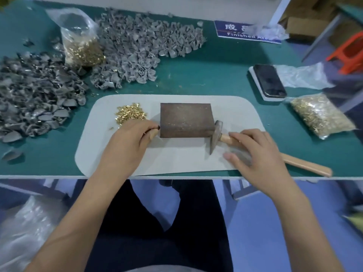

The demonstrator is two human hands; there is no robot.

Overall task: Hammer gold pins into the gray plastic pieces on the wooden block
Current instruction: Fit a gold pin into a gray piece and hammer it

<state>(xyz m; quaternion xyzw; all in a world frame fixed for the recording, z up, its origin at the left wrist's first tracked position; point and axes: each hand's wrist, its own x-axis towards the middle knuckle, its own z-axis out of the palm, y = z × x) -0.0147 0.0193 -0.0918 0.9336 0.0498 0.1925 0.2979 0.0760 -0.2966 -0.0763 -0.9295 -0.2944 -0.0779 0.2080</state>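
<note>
The brown wooden block (185, 119) sits on a white mat (235, 112) with nothing on its top. A loose heap of gold pins (130, 113) lies to its left. My left hand (127, 144) rests at the block's left edge, fingers curled, pinching what looks like a small gold pin (144, 132). The hammer (216, 134) lies right of the block, head against the block's corner. My right hand (255, 152) covers its wooden handle, fingers across the top and thumb on the near side. Grey plastic pieces (137, 50) are heaped at the back.
A darker heap of grey pieces (33, 99) fills the left. An open bag of gold pins (82, 48) stands behind it; another bag (320, 116) lies at the right. A phone (270, 80) and a blue sign (235, 32) sit at the back right. The table edge (59, 176) runs below the mat.
</note>
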